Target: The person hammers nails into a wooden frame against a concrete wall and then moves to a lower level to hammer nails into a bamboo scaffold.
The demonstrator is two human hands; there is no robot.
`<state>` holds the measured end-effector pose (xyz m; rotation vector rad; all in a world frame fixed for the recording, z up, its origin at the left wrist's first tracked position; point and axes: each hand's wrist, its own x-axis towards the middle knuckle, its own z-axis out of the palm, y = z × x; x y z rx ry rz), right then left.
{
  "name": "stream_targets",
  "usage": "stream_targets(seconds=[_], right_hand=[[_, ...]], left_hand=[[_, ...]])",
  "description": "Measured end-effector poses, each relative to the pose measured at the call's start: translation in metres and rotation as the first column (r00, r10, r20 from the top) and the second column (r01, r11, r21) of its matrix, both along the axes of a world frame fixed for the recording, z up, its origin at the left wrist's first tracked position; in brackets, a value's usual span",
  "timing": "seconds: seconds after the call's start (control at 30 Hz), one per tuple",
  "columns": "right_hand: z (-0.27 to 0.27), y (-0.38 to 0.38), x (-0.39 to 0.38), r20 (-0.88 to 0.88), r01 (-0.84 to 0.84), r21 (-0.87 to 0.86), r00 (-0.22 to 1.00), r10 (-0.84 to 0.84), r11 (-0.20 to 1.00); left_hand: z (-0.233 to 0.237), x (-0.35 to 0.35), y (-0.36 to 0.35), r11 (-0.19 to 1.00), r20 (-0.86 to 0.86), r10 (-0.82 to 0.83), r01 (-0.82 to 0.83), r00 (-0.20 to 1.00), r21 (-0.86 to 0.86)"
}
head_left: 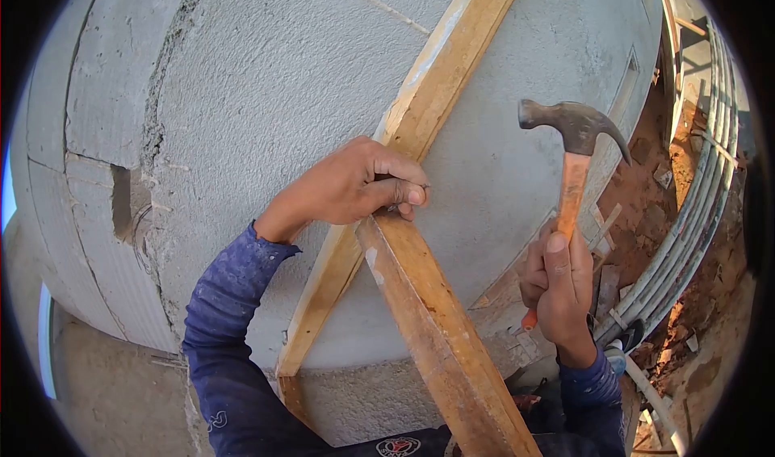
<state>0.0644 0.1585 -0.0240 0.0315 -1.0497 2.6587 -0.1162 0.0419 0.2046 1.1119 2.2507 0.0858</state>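
My left hand point(367, 184) is closed in a pinch over the top end of a wooden beam point(440, 328), where it meets a longer diagonal board point(428, 110) lying against the grey wall. What the fingertips pinch is too small to make out. My right hand point(559, 283) is wrapped round the orange handle of a claw hammer point(575, 166). The hammer stands upright, its dark head up and to the right of my left hand, apart from the wood.
A rough grey plastered wall point(266, 77) fills the middle, with a recessed box point(131, 203) at the left. Long grey pipes point(698, 215) curve along the right above reddish soil and rubble point(646, 166). A shoe point(634, 334) shows at the lower right.
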Motion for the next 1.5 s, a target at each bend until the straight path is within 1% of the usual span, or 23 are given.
stream_targets(seconds=[0.03, 0.07, 0.1, 0.13, 0.27, 0.3, 0.33, 0.63, 0.87, 0.93, 0.97, 1.03, 1.07, 1.13, 1.17, 1.2, 1.23, 1.27, 1.33, 1.37, 1.43, 1.47, 1.5], right_hand=[[0.000, -0.003, 0.000, -0.012, 0.065, -0.144, 0.998, -0.068, 0.987], [-0.001, -0.008, -0.002, -0.013, 0.064, -0.145, 0.998, -0.067, 0.987], [-0.004, -0.012, -0.005, -0.059, 0.042, 0.166, 0.998, -0.033, 0.985], [-0.005, -0.013, -0.006, -0.093, 0.032, 0.463, 0.996, 0.013, 0.886], [0.000, -0.006, 0.006, -0.053, 0.050, 0.339, 0.998, -0.034, 0.939], [0.003, -0.011, 0.008, -0.070, 0.110, 0.087, 0.992, -0.104, 0.990], [0.005, -0.013, 0.009, -0.069, 0.167, -0.169, 0.981, -0.180, 0.971], [0.000, -0.012, -0.005, -0.105, 0.110, -0.099, 0.987, -0.120, 0.989], [0.003, -0.016, -0.011, -0.029, 0.031, -0.007, 0.999, -0.031, 1.000], [-0.008, -0.010, -0.018, -0.072, -0.073, 0.354, 0.992, 0.105, 0.932], [-0.005, -0.007, -0.016, -0.071, -0.072, 0.353, 0.992, 0.104, 0.933], [0.004, 0.001, -0.010, -0.003, -0.062, 0.068, 0.998, 0.062, 0.996], [0.003, -0.002, -0.010, 0.000, -0.064, 0.068, 0.998, 0.064, 0.996], [-0.002, -0.012, -0.011, -0.039, 0.071, -0.147, 0.996, -0.078, 0.987], [-0.004, -0.013, -0.011, -0.040, 0.071, -0.145, 0.996, -0.078, 0.987], [-0.006, -0.013, -0.012, -0.070, 0.015, 0.122, 0.998, -0.006, 0.992], [-0.007, -0.012, -0.014, -0.080, -0.030, 0.379, 0.995, 0.066, 0.925], [-0.005, -0.010, -0.009, -0.077, -0.029, 0.376, 0.995, 0.063, 0.926], [0.001, -0.001, -0.002, -0.022, 0.024, 0.134, 1.000, -0.021, 0.991], [0.001, -0.007, 0.000, -0.020, 0.015, 0.131, 1.000, -0.013, 0.991], [0.000, -0.021, 0.000, -0.066, 0.147, -0.232, 0.984, -0.167, 0.961], [-0.005, -0.021, -0.006, -0.069, 0.149, -0.229, 0.983, -0.169, 0.962], [-0.012, -0.019, -0.011, -0.116, 0.121, 0.160, 0.988, -0.103, 0.980]], left_hand=[[0.001, 0.001, 0.000, 1.000, 0.000, 0.028, -0.028, 1.000, -0.011], [0.002, -0.001, 0.000, 1.000, -0.001, 0.028, -0.028, 1.000, -0.011], [0.002, -0.004, -0.001, 0.998, -0.012, -0.061, 0.061, 0.998, -0.023], [0.001, -0.006, -0.001, 0.988, -0.025, -0.150, 0.150, 0.988, -0.034], [-0.001, -0.006, -0.004, 0.986, -0.032, -0.163, 0.163, 0.986, 0.018], [0.001, -0.004, -0.003, 0.994, -0.030, -0.103, 0.102, 0.994, -0.022], [0.002, -0.003, -0.001, 0.997, -0.032, -0.048, 0.046, 0.998, -0.060], [-0.001, 0.005, 0.002, 0.988, -0.037, 0.151, -0.152, 0.988, -0.026], [0.002, 0.003, 0.004, 0.991, -0.023, 0.120, -0.122, 0.992, -0.063], [0.003, 0.002, 0.003, 0.996, 0.023, 0.079, -0.078, 0.997, -0.044], [0.003, 0.001, 0.003, 0.996, 0.023, 0.078, -0.077, 0.997, -0.045], [0.003, -0.002, 0.002, 0.998, 0.006, 0.038, -0.038, 0.999, -0.059], [0.003, -0.002, 0.002, 0.997, 0.009, 0.040, -0.040, 0.999, -0.060], [0.006, 0.001, 0.005, 0.992, 0.005, 0.088, -0.087, 0.996, -0.089], [0.005, 0.000, 0.003, 0.993, 0.004, 0.087, -0.087, 0.996, -0.086], [0.005, -0.003, 0.001, 0.996, 0.017, 0.044, -0.042, 0.999, -0.084], [0.005, -0.005, 0.002, 0.996, 0.029, -0.003, 0.006, 1.000, -0.085], [0.004, -0.006, 0.001, 0.996, 0.032, -0.006, 0.008, 0.999, -0.088], [0.004, -0.006, 0.000, 0.997, 0.026, -0.054, 0.055, 0.998, -0.062], [0.004, -0.005, -0.001, 0.997, 0.028, -0.046, 0.047, 0.999, -0.065], [0.006, -0.004, 0.002, 0.994, 0.024, -0.074, 0.076, 0.997, -0.075], [0.006, -0.006, 0.003, 0.994, 0.021, -0.077, 0.078, 0.997, -0.072], [0.005, -0.006, 0.002, 0.993, 0.029, -0.090, 0.092, 0.996, -0.070]])
